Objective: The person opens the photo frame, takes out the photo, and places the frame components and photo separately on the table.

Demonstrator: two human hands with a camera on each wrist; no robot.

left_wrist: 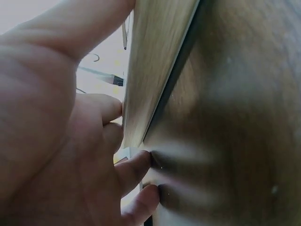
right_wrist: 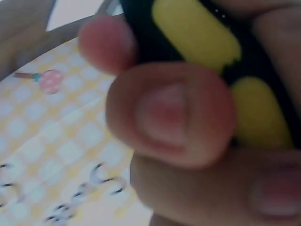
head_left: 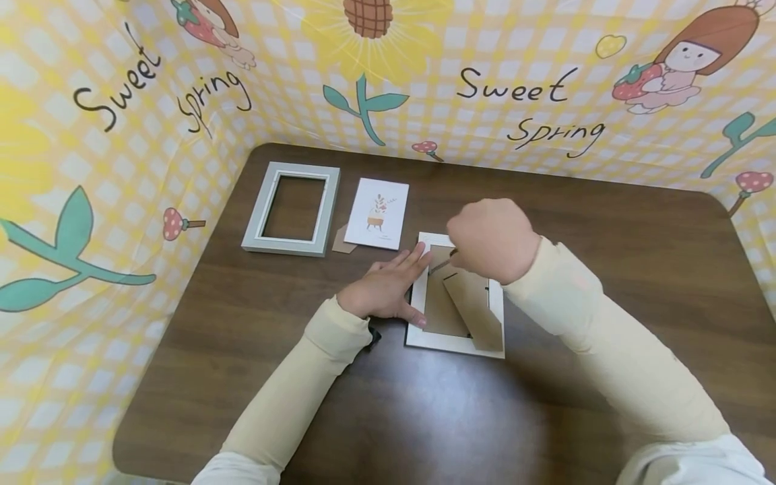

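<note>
A white picture frame (head_left: 455,345) lies face down on the table, its brown backing board (head_left: 441,310) and tilted easel stand (head_left: 479,313) uppermost. My left hand (head_left: 388,286) rests on the frame's left side, fingers spread. In the left wrist view, its fingers (left_wrist: 134,172) lie along the frame's edge (left_wrist: 155,56). My right hand (head_left: 494,239) is above the frame's upper part and grips a screwdriver, whose black and yellow handle (right_wrist: 197,33) shows in the right wrist view. Its thin metal shaft (head_left: 440,265) reaches down toward the backing's upper left; the exact tip contact is unclear.
A grey-white empty frame (head_left: 254,225) lies at the table's back left. Beside it a white card with a plant drawing (head_left: 377,214) partly covers a brown piece (head_left: 343,241). A patterned cloth (head_left: 424,114) surrounds the wooden table (head_left: 606,222).
</note>
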